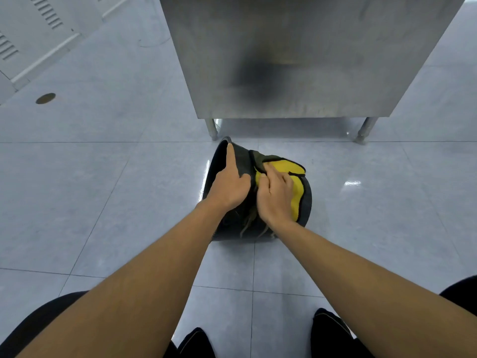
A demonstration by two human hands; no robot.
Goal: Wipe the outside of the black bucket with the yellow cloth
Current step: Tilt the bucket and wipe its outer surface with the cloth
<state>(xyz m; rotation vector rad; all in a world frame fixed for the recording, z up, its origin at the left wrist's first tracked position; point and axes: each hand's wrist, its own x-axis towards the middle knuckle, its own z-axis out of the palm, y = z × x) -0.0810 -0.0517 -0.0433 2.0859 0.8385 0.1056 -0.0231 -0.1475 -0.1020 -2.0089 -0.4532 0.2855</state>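
Note:
The black bucket (238,161) lies on its side on the tiled floor, its open mouth facing left. My left hand (229,184) rests on its upper side near the rim, index finger stretched along the rim. The yellow cloth (296,184), with dark edging and a dirty green part, is draped over the bucket's outside toward its base. My right hand (275,197) presses down on the cloth, fingers bent over it. Frayed threads hang from the cloth beneath my right wrist.
A stainless steel cabinet (296,60) on short legs stands just behind the bucket. A round floor drain (45,98) sits at the far left near a white louvred panel (38,24). My knees and black shoes show along the bottom edge.

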